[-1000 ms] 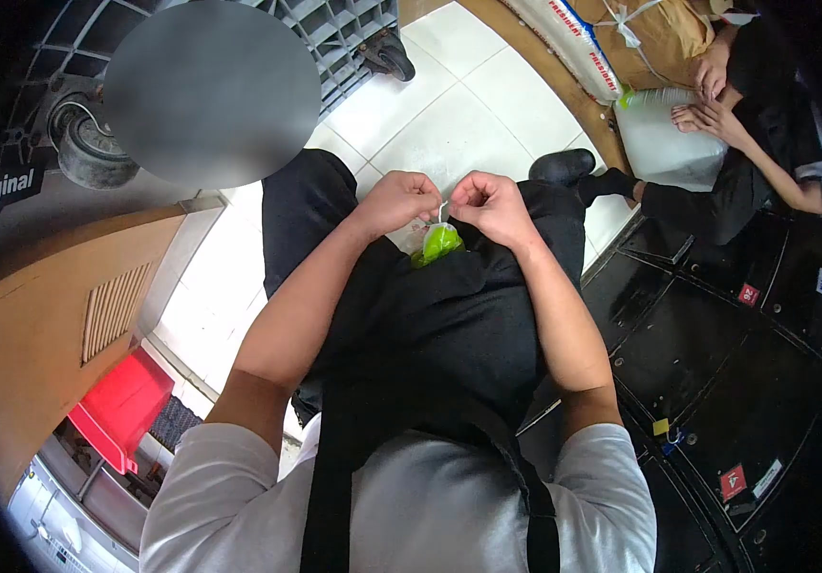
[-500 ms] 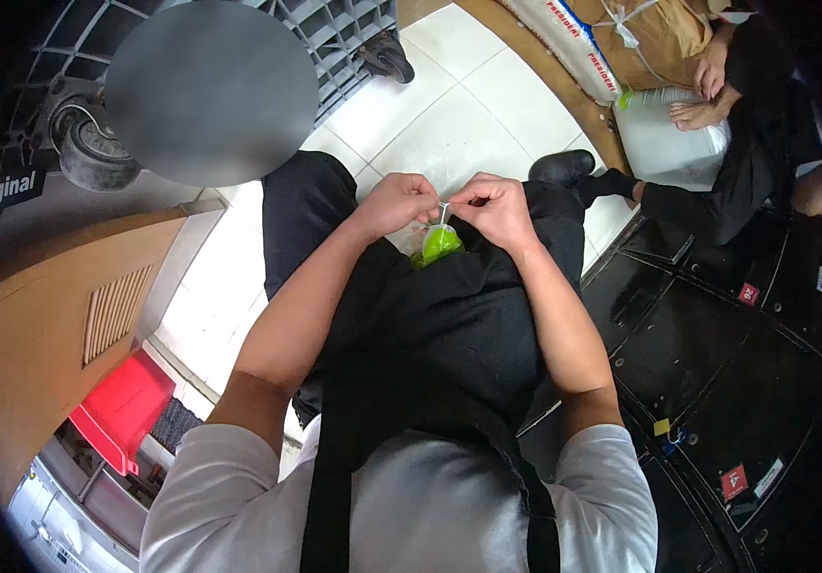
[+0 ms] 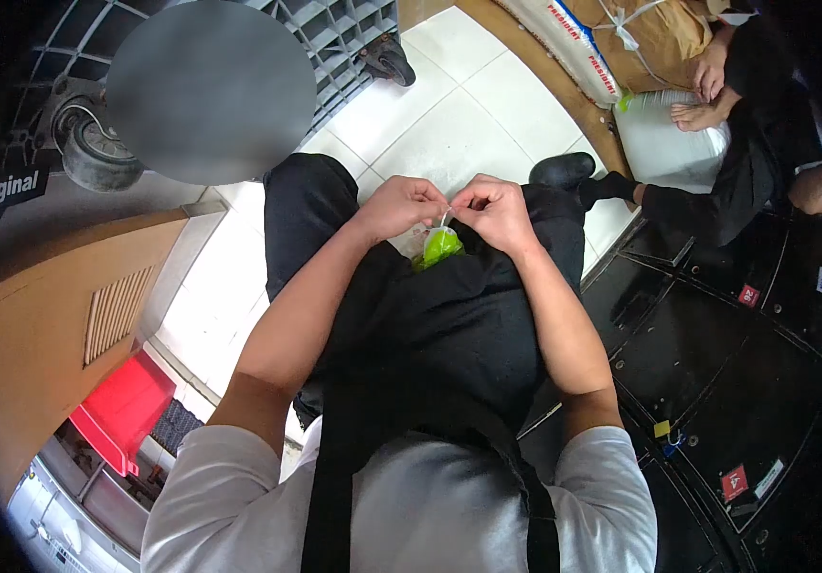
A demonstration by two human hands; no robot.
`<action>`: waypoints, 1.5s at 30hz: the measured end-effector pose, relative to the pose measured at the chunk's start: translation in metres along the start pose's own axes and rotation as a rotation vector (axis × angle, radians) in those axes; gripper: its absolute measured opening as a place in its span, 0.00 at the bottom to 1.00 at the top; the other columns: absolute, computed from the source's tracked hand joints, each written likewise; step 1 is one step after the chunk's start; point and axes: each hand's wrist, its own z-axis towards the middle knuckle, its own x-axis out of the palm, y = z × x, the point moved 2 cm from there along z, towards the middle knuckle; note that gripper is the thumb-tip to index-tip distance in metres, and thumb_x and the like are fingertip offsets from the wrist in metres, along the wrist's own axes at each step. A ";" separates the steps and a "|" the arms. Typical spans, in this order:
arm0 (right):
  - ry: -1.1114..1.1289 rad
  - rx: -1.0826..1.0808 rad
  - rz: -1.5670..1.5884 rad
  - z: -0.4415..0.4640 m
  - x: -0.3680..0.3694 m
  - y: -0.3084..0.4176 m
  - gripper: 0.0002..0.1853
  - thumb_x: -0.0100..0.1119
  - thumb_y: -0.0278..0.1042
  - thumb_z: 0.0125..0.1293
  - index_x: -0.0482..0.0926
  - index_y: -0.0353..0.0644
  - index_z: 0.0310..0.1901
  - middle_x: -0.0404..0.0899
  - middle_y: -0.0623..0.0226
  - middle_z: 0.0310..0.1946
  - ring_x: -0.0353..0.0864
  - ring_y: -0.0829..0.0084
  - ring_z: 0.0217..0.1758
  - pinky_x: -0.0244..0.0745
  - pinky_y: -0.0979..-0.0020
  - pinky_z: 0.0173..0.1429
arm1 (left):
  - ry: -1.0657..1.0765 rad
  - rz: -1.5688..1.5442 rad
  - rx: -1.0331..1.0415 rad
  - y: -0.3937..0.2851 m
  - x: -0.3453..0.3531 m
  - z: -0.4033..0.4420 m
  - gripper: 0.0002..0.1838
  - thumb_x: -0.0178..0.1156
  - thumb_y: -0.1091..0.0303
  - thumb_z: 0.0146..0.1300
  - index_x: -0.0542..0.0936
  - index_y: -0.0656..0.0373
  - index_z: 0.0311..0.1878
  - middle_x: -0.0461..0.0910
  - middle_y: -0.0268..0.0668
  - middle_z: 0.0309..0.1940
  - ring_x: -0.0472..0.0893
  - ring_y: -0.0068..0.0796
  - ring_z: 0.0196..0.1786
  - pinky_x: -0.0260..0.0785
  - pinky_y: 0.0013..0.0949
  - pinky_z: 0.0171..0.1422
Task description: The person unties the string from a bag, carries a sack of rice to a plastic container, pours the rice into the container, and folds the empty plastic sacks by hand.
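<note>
Between my thighs, against the black apron (image 3: 430, 325), hangs a small clear plastic bag (image 3: 442, 246) with bright green contents. A thin white strand (image 3: 445, 219) rises from its top to my fingertips. Whether this is a string, a band or the bag's twisted neck, I cannot tell. My left hand (image 3: 401, 207) is closed, pinching the strand from the left. From the right, my right hand (image 3: 492, 212) pinches it too, thumb and finger pressed together. The two sets of fingertips almost meet above the bag, and they hide the strand's end.
At upper right another person's hand (image 3: 710, 76) and bare foot (image 3: 699, 116) are beside a white bundle (image 3: 673, 143). Black lockers (image 3: 697, 353) line the right. A grey wheeled crate (image 3: 334, 48) stands ahead, a wooden door (image 3: 57, 325) and red bin (image 3: 124, 406) at left.
My left fingertips have shifted slightly right, closer to the right ones, and less of the white strand shows. The bag stays in nearly the same place.
</note>
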 end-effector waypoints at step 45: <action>0.002 -0.146 -0.156 -0.003 0.004 0.020 0.05 0.71 0.25 0.50 0.82 0.39 0.28 0.78 0.65 0.26 0.80 0.69 0.26 0.76 0.70 0.31 | -0.044 -0.056 0.004 0.004 -0.005 0.001 0.07 0.63 0.73 0.61 0.83 0.66 0.39 0.83 0.33 0.32 0.80 0.18 0.34 0.72 0.23 0.42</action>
